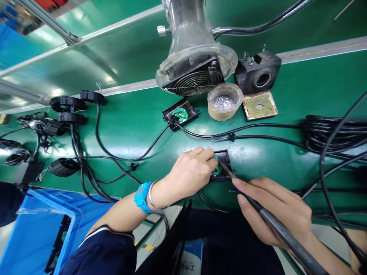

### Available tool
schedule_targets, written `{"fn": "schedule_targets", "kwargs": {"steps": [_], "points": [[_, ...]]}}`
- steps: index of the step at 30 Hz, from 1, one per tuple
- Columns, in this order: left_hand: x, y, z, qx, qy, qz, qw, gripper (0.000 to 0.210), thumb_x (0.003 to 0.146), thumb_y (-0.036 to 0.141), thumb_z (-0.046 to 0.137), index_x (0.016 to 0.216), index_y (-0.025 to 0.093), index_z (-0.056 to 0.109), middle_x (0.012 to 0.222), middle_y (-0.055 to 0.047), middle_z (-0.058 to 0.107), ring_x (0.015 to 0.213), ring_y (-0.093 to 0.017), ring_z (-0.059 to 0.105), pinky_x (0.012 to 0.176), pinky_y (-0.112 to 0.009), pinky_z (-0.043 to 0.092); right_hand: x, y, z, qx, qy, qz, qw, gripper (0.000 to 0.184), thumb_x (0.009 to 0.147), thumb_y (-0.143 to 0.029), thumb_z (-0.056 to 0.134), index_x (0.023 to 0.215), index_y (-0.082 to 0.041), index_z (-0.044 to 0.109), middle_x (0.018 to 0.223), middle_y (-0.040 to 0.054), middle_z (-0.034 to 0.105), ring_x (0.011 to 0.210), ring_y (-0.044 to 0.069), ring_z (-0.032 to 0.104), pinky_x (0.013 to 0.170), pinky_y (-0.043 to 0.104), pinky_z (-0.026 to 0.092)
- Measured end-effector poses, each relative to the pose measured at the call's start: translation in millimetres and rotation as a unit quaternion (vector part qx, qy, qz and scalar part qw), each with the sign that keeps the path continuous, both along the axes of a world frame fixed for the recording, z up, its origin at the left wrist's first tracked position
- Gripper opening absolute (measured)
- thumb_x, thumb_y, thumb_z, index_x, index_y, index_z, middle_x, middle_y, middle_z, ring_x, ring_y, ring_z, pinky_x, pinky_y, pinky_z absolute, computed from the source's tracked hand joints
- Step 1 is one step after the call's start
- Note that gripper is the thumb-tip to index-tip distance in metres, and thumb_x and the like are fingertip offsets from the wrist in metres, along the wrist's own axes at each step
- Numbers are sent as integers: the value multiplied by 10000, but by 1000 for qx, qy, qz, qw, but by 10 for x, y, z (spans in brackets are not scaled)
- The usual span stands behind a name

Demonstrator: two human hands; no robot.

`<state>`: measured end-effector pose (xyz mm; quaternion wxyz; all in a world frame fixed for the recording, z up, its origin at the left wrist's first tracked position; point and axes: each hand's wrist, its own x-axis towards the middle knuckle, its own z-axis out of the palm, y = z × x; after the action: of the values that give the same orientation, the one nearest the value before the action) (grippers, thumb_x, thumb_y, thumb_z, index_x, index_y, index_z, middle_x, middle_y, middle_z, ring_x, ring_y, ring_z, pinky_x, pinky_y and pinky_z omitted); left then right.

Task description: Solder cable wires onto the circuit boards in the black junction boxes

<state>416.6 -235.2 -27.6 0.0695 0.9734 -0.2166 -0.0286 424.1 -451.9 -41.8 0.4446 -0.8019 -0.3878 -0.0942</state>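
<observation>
My right hand [276, 208] grips a soldering iron [282, 231] like a pen. The iron's tip points left into a small black housing [225, 154] with a green circuit board [217, 168] inside. Over the housing's left side lies my left hand [190, 170], its fingers curled together at the board; what they pinch is hidden. Farther back, a second black housing [169, 113] holds another green board [180, 114], with black cables running from it. A cable with bare coloured wire ends [219, 139] lies just beyond the nearer housing.
A fume extractor with a fan grille [197, 82] hangs at the back. Beside it are a round tub of silvery bits [225, 103], a sponge tray [260, 105] and a black iron stand [258, 72]. Coiled cable [329, 133] lies right; black round parts [67, 103] and a blue bin [77, 214] are left.
</observation>
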Motion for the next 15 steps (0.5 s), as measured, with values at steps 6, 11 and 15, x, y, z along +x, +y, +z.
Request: {"fn": "schedule_targets", "kwargs": {"steps": [6, 11, 15], "points": [[-5, -15, -13, 18, -15, 0, 1000, 219, 907, 130, 462, 965, 180, 666, 834, -23, 575, 727, -167, 489, 565, -288, 381, -20, -74, 53, 41, 21, -28, 999, 390, 740, -19, 628, 1114, -128, 655, 826, 61, 636, 700, 147, 582, 574, 292, 511], [-12, -26, -8, 29, -25, -2, 999, 208, 891, 131, 483, 950, 184, 674, 819, -22, 578, 716, -170, 494, 556, -290, 375, -14, -65, 28, 60, 18, -50, 997, 389, 728, -24, 633, 1106, -109, 662, 869, 86, 640, 701, 158, 591, 566, 305, 507], [-13, -31, 6, 34, -33, -3, 999, 204, 883, 134, 477, 912, 175, 675, 813, -25, 578, 709, -171, 497, 551, -292, 372, -6, -37, 5, 66, 10, -71, 995, 348, 737, -44, 633, 1078, -107, 666, 885, 92, 656, 700, 156, 597, 573, 303, 511]]}}
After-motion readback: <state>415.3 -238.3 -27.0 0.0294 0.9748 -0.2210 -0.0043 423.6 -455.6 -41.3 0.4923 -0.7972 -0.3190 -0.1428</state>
